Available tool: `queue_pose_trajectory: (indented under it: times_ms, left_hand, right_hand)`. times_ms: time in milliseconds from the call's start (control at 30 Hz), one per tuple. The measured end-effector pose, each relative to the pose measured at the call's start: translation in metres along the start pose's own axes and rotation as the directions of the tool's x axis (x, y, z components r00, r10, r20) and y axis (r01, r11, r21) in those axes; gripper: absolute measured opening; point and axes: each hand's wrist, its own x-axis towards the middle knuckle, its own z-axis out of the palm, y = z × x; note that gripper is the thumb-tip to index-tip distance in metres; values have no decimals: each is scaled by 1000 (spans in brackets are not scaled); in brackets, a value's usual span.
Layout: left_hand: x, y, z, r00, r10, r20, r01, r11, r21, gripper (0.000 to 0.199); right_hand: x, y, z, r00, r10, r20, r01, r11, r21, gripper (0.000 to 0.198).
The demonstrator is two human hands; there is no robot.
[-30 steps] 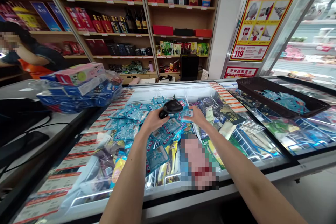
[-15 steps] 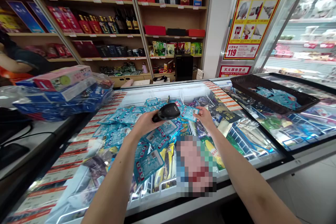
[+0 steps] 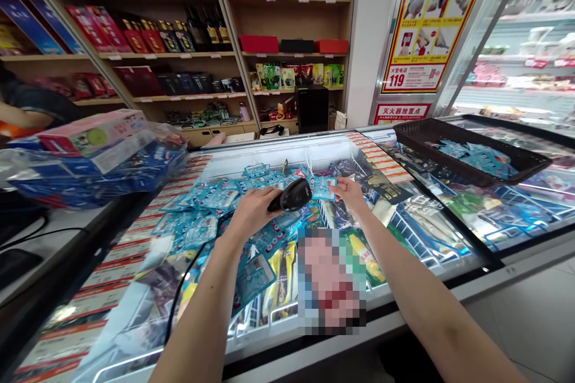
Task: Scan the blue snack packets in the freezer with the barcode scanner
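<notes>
My left hand (image 3: 254, 210) is closed round the handle of a black barcode scanner (image 3: 297, 195), whose head points right. A small blue packet (image 3: 322, 188) is pinched at its right edge by my right hand (image 3: 351, 194), just beyond the scanner's head. Beneath and left of my hands, a heap of similar blue packets (image 3: 211, 196) is spread over the freezer top. One larger-looking blue packet (image 3: 257, 278) lies nearer to me, beside my left forearm. A black cable (image 3: 179, 290) runs down past that forearm.
A chest freezer (image 3: 449, 317) with bagged goods and wire baskets spans the front. At right, a dark brown tray (image 3: 413, 137) holds more blue packets. Plastic-wrapped boxes (image 3: 90, 161) are stacked at left. Behind stand shelves (image 3: 179, 57); a person's arm (image 3: 31, 114) shows at far left.
The scanner has swung slightly right and down, closer to the packet in my right hand. A black cable now shows beside my left forearm. The whole view has shifted a little.
</notes>
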Motion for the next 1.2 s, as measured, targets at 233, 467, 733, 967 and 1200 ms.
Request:
queue_pose_trajectory:
  times_ms: [233, 467, 733, 967, 1200]
  left_hand:
    - [-18, -6, -1, 994, -107, 17, 107, 994, -2, 45]
    - [-19, -5, 1, 999, -38, -8, 38, 999, -4, 43]
    - [-19, 1, -2, 1000, -12, -26, 12, 1000, -21, 40]
    - [-18, 0, -2, 1000, 1, -15, -2, 998, -61, 40]
    - [-16, 6, -6, 1000, 16, 15, -15, 1000, -24, 37]
  right_hand:
    - [-2, 4, 0, 998, 29, 51, -29, 1000, 10, 44]
    - [-2, 5, 3, 998, 62, -25, -62, 998, 11, 46]
    - [-6, 3, 4, 999, -23, -42, 19, 997, -76, 50]
    - [-8, 3, 6, 993, -100, -55, 91, 986, -143, 50]
    - [-15, -3, 8, 984, -179, 0, 175, 963, -203, 50]
